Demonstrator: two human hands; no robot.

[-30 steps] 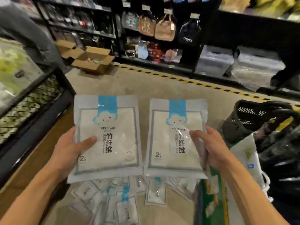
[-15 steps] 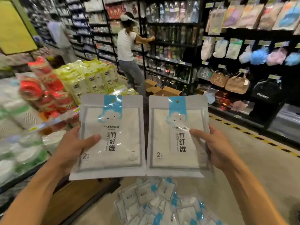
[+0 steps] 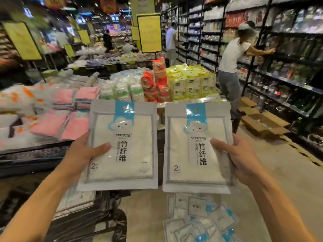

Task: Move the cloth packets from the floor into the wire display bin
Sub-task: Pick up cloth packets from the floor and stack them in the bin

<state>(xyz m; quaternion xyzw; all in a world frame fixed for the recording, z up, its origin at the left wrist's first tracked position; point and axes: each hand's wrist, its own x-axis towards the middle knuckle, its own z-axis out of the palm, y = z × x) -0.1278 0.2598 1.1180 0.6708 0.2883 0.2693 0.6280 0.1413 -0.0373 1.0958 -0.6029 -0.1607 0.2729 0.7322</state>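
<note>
On the pale shop floor (image 3: 279, 172) at the bottom of the view, a loose heap of cloth packets (image 3: 197, 219) is lying scattered, white with blue tabs. To its left, the dark wire display bin (image 3: 83, 219) is standing, with what look like more packets showing inside; its contents are blurred.

Above these, the left hand (image 3: 78, 154) is gripping the left packet (image 3: 120, 145) by its left edge, thumb pressing across the front and fingers hidden behind. The right hand (image 3: 239, 158) is gripping the right packet (image 3: 197, 149) by its right edge in the same way. Both packets are being held upright side by side, close but apart, long axis vertical, printed fronts facing the camera and blue cloud tabs pointing up.

Beyond them, a display bench (image 3: 26, 149) is carrying folded pink towels (image 3: 70, 112), stacked cups in green and red wrappers (image 3: 139, 86), and yellow packs (image 3: 190, 81). On the right, tall dark shelves (image 3: 288, 49) are running down the aisle, where a person in a white shirt (image 3: 232, 56) is reaching into them beside open cardboard boxes (image 3: 262, 121) on the floor. Yellow signs (image 3: 150, 32) are hanging farther back.
</note>
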